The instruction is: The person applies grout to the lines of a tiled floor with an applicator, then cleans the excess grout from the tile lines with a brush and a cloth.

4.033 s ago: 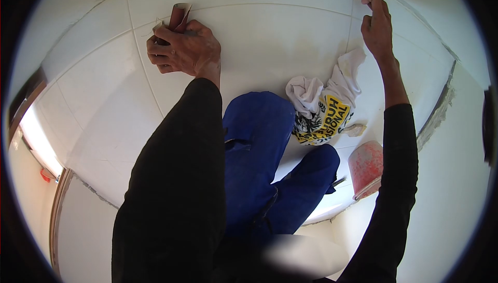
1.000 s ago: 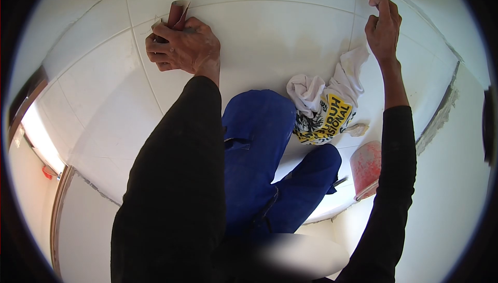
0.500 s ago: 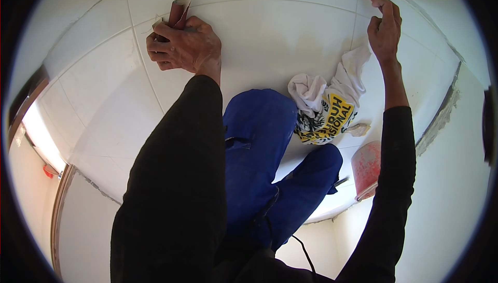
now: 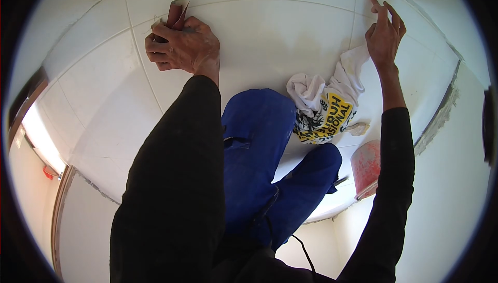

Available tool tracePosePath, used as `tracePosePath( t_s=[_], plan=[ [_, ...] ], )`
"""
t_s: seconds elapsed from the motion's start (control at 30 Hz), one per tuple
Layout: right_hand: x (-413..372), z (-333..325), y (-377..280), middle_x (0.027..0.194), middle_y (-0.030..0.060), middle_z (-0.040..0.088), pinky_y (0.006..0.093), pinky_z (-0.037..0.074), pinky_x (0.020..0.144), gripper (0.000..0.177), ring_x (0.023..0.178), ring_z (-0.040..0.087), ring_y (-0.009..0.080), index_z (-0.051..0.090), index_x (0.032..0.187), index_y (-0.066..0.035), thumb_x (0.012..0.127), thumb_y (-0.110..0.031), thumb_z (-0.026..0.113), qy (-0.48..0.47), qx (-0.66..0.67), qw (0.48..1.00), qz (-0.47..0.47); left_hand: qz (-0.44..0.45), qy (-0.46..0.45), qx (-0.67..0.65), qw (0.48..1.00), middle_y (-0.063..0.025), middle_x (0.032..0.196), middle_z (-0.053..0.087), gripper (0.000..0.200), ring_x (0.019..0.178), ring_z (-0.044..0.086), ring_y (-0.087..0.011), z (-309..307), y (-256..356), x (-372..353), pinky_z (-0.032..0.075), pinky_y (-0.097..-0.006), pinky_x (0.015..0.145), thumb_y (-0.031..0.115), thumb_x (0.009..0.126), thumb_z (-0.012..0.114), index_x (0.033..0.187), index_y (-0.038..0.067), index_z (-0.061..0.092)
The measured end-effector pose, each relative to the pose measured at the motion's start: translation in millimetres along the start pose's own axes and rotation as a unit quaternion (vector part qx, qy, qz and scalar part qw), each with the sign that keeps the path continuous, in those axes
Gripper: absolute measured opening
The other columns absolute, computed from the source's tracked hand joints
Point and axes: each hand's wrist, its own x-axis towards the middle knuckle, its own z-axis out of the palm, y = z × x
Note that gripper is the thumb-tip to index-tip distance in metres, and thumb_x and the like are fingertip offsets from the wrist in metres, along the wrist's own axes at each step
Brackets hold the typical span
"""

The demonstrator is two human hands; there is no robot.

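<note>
Nearest the camera, the blue-trousered knees (image 4: 259, 143) rest on the white glazed tile floor (image 4: 270, 29). A red plastic tub (image 4: 366, 168) stands just beside the right forearm, within reach. A crumpled white cloth with a yellow-and-black print (image 4: 321, 107) lies against the right knee.

The left hand (image 4: 179, 44) has its fingers curled tight around a rolled strip of reddish-brown abrasive paper (image 4: 178, 11). The knuckles sit on the tile, apparently as a prop.

Farthest off, the right hand (image 4: 384, 37) holds nothing. Its fingers are extended and slightly apart, fingertips on the tile beside a grout joint (image 4: 356, 8).
</note>
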Motion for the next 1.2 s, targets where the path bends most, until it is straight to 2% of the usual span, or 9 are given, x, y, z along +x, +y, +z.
tracePosePath(
  t_s=[0.07,0.3,0.4,0.5,0.63,0.8,0.97,1.03,1.2],
  plan=[
    [6,-3,-2,0.120,-0.0037,0.072,0.0495,0.032,0.119,0.085,0.143,0.055,0.0250,0.053,0.153,-0.025,0.080,0.017,0.063,0.010,0.060,0.998,-0.001,-0.004,-0.010,-0.007,1.000,-0.0233,0.140,0.033,0.058,0.131,0.032,-0.0384,-6,4,0,0.028,-0.0573,0.106,0.035,0.084,0.063,0.128,0.005,0.041],
    [31,-1,-11,0.123,-0.0014,0.072,0.0518,0.032,0.119,0.085,0.142,0.055,0.0225,0.053,0.154,-0.027,0.081,0.016,0.062,0.030,0.088,0.994,-0.058,0.007,0.002,-0.003,1.000,-0.0228,0.140,0.033,0.058,0.131,0.033,-0.0386,-1,0,0,0.029,-0.0575,0.106,0.033,0.083,0.063,0.129,0.005,0.041],
    [26,-5,-10,0.122,-0.0006,0.074,0.0540,0.030,0.120,0.086,0.142,0.056,0.0215,0.054,0.156,-0.028,0.082,0.015,0.062,-0.019,0.042,0.997,-0.054,-0.008,-0.008,0.006,1.000,-0.0228,0.140,0.033,0.057,0.132,0.032,-0.0387,-5,4,0,0.029,-0.0574,0.107,0.033,0.083,0.064,0.128,0.005,0.041],
    [6,-11,-13,0.106,-0.0014,0.076,0.0550,0.027,0.123,0.087,0.144,0.055,0.0206,0.054,0.156,-0.029,0.081,0.015,0.061,-0.010,0.044,0.997,-0.061,-0.012,-0.013,0.003,1.000,-0.0228,0.141,0.033,0.056,0.132,0.032,-0.0386,-6,5,0,0.029,-0.0575,0.106,0.033,0.083,0.063,0.127,0.005,0.041],
    [-8,-14,-12,0.105,-0.0008,0.075,0.0550,0.026,0.123,0.088,0.143,0.055,0.0205,0.055,0.156,-0.029,0.080,0.015,0.059,-0.001,0.051,0.998,-0.038,-0.002,0.004,0.005,1.000,-0.0229,0.141,0.033,0.056,0.132,0.032,-0.0386,-2,2,0,0.029,-0.0575,0.106,0.033,0.083,0.064,0.126,0.005,0.042],
    [10,-5,-10,0.107,-0.0015,0.072,0.0558,0.027,0.122,0.089,0.145,0.054,0.0198,0.054,0.156,-0.029,0.079,0.016,0.059,0.037,0.104,0.993,-0.044,-0.004,-0.012,0.003,1.000,-0.0234,0.141,0.033,0.057,0.132,0.033,-0.0389,-3,2,0,0.029,-0.0579,0.106,0.034,0.083,0.063,0.127,0.005,0.042],
    [20,3,-12,0.117,-0.0033,0.075,0.0569,0.025,0.124,0.092,0.149,0.050,0.0207,0.048,0.159,-0.030,0.081,0.015,0.060,0.000,0.058,0.996,-0.064,0.005,0.006,0.005,1.000,-0.0233,0.140,0.033,0.058,0.132,0.033,-0.0393,2,-1,-1,0.029,-0.0583,0.107,0.034,0.084,0.063,0.128,0.005,0.042],
    [13,4,-8,0.124,-0.0052,0.077,0.0595,0.022,0.124,0.089,0.150,0.050,0.0214,0.048,0.159,-0.029,0.082,0.015,0.061,-0.011,-0.010,0.999,-0.048,0.003,0.009,0.006,1.000,-0.0232,0.140,0.033,0.058,0.132,0.033,-0.0393,1,0,0,0.029,-0.0584,0.107,0.034,0.084,0.063,0.129,0.005,0.042],
    [5,-5,8,0.127,-0.0071,0.077,0.0615,0.023,0.123,0.086,0.149,0.051,0.0213,0.048,0.158,-0.028,0.084,0.015,0.061,-0.043,-0.053,0.997,-0.022,0.008,-0.002,-0.016,1.000,-0.0230,0.140,0.033,0.057,0.132,0.033,-0.0391,0,-3,0,0.028,-0.0580,0.107,0.034,0.084,0.063,0.128,0.005,0.042]
  ],
)
